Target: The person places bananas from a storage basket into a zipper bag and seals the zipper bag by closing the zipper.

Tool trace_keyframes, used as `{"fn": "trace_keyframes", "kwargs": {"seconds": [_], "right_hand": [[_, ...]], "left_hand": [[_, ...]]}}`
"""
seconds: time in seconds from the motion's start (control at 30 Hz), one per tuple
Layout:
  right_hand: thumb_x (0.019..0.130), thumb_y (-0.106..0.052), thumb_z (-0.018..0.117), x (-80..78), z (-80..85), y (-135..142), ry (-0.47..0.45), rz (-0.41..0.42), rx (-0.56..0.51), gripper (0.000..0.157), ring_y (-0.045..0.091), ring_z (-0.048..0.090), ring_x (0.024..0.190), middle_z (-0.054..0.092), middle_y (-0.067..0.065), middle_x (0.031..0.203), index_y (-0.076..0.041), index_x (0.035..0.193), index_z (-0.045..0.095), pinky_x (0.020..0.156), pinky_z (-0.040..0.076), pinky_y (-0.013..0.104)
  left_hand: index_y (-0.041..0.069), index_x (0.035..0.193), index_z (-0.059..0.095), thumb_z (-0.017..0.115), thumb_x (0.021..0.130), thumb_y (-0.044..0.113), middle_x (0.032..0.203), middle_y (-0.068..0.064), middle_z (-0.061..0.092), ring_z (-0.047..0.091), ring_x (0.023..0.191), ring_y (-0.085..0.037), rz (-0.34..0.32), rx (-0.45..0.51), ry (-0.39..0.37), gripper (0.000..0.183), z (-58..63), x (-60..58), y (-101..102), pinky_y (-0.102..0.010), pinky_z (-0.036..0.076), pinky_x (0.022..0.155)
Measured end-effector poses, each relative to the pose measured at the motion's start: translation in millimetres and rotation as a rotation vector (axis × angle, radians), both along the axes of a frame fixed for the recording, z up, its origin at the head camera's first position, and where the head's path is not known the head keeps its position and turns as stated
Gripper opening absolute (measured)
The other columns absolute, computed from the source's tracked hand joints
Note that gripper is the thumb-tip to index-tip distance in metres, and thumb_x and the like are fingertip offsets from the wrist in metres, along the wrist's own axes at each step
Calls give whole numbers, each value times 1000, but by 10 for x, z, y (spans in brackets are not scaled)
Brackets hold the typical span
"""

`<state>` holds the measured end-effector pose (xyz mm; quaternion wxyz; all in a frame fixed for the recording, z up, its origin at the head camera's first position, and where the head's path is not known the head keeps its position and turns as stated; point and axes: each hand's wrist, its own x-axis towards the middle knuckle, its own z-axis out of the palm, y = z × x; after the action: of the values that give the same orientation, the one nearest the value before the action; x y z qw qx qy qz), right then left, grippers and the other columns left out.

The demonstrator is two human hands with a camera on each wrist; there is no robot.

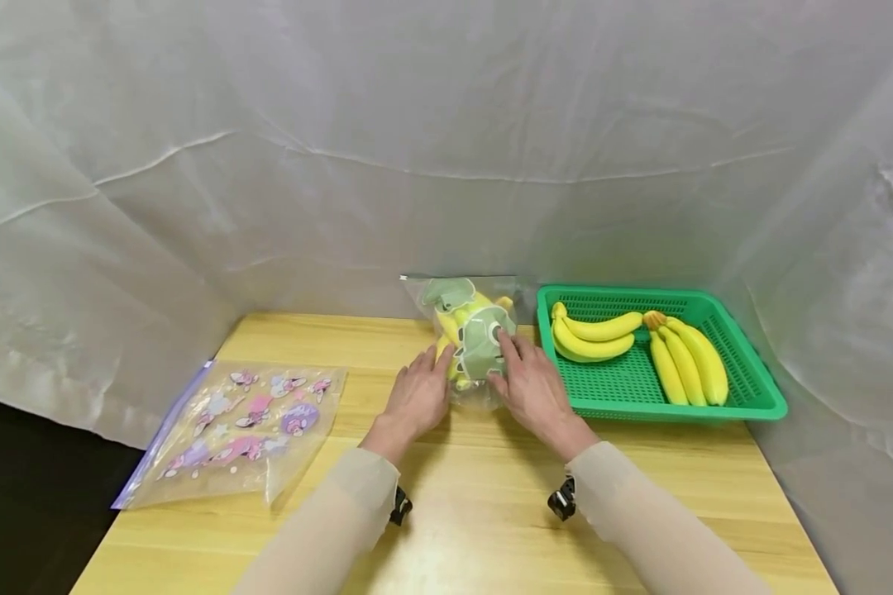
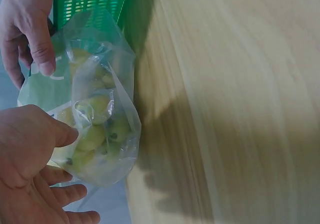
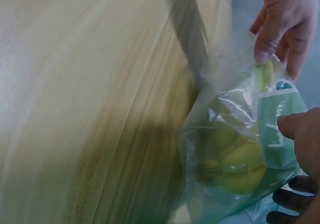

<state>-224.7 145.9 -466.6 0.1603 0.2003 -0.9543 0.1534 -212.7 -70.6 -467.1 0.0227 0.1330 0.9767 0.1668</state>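
A clear zip bag with a green cartoon print stands at the back of the table, leaning towards the grey sheet. Through the plastic show yellow bananas, their tips facing down in the left wrist view. My left hand lies along the bag's left side, fingers extended and thumb near the plastic. On the opposite side, my right hand touches the printed front with its fingers straight. Neither hand curls round the bag. The bag's back is hidden.
At the right stands a green plastic basket holding two bunches of bananas. A second clear bag, with pink and purple cartoon prints and a purple zip edge, lies flat at the left. Grey sheeting hangs behind the wooden table.
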Motion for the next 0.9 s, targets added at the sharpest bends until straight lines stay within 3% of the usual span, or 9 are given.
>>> {"fn": "trace_keyframes", "kwargs": {"seconds": [0.23,0.37,0.5,0.63,0.77,0.9], "right_hand": [[98,-38,75,104,64,101,-49,-16,-26,72,47,56,134,54,29,149,0,153,47,114,44,58],[99,-36,73,215,49,214,-53,-34,-23,69,48,53,137,52,30,150,2,151,49,116,42,59],[98,-32,75,326,8,308,9,-38,-16,66,49,56,132,56,31,145,5,147,52,111,46,60],[98,-39,74,413,-33,377,63,-104,36,68,48,59,128,60,29,141,5,146,54,106,47,64],[101,-50,65,467,-86,423,20,-181,81,74,48,56,133,59,26,145,2,151,50,111,38,72],[102,-56,60,491,-156,457,-28,-207,118,79,49,53,138,55,28,150,1,155,45,115,31,75]], "left_hand": [[17,167,27,53,107,15,168,-23,33,38,153,-44,13,38,-10,66,-7,69,-71,-64,32,121],[13,167,29,52,107,15,168,-21,35,35,155,-43,44,88,-33,64,14,180,-186,-62,29,124],[11,166,31,53,107,17,167,-21,36,34,155,-44,92,124,-32,63,44,302,-384,-64,26,124],[7,163,34,55,107,18,165,-23,40,35,154,-47,145,123,1,62,64,378,-604,-67,26,123],[4,162,35,58,105,16,162,-26,41,35,152,-51,191,106,27,62,77,425,-834,-71,26,120],[2,161,34,57,105,16,161,-30,40,33,151,-55,233,79,31,62,74,446,-1101,-75,25,118]]}}
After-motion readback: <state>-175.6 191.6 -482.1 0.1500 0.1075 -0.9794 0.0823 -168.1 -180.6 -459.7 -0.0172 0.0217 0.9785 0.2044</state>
